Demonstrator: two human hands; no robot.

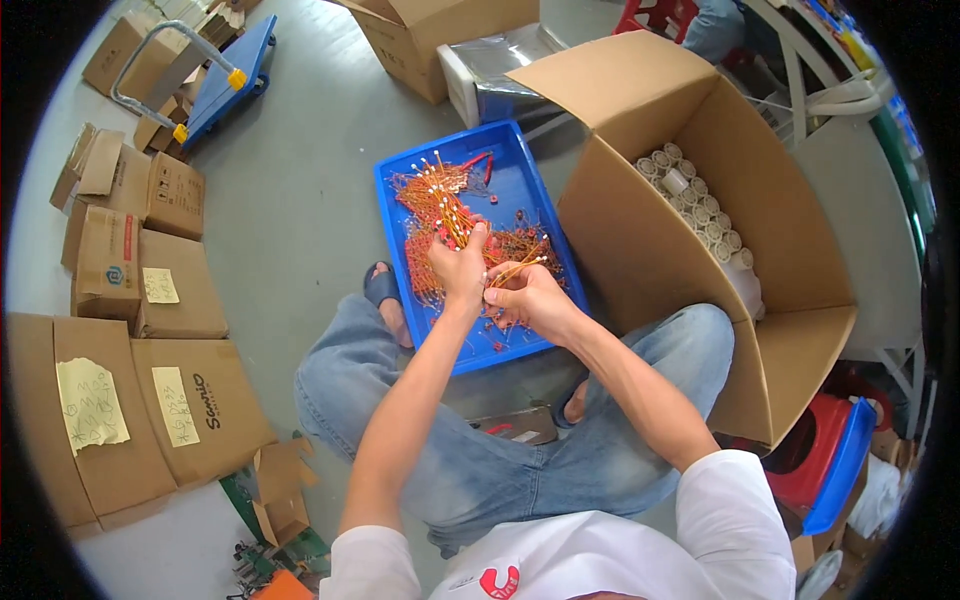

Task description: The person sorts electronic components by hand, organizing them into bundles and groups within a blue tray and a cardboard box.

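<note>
Orange wires [455, 215] bunch in the curled left hand [460, 268]; the right hand [530, 303] pinches others.

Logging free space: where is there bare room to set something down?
Bare floor lies between the boxes at left and the tray; the tray's upper-right corner is bare. Crowded: mid-tray, with wires in and around the left hand and right hand, and rightward, where the carton stands.

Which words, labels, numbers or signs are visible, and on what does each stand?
Wording is not copied.
Large dark print: lower-left carton.
Handwriting, too blurred: yellow notes.
Blue mark, red band: smaller carton.
Tiny dark symbols, unclear: carton behind.
Red emblem: white shirt.
Print, too small: top carton.
</note>
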